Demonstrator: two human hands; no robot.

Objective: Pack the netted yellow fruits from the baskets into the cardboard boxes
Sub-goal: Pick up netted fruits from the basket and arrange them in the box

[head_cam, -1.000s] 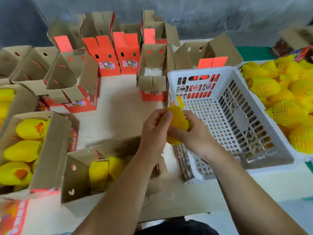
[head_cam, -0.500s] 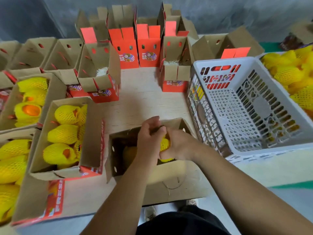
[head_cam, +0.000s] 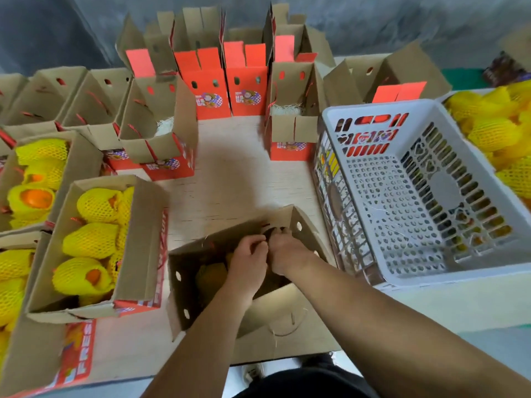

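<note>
An open cardboard box (head_cam: 260, 311) stands at the table's front edge. My left hand (head_cam: 248, 259) and my right hand (head_cam: 287, 254) are both down inside it, side by side, fingers curled round the netted yellow fruit, which is hidden beneath them. Another netted fruit (head_cam: 211, 275) lies in shadow at the box's left end. To the right stands a white plastic basket (head_cam: 373, 106) with no fruit in it. Beyond it, at the far right, a basket is heaped with netted fruits (head_cam: 492, 133).
Packed boxes (head_cam: 140, 239) with netted fruits (head_cam: 92, 239) line the left side. Several open cardboard and red boxes (head_cam: 211, 87) stand along the back and back left. Bare tabletop (head_cam: 238, 179) lies between them and the front box.
Both hands carried the netted fruit from beside the white basket down into the front box and now sit deeper in it. The view shifted left, showing more packed boxes.
</note>
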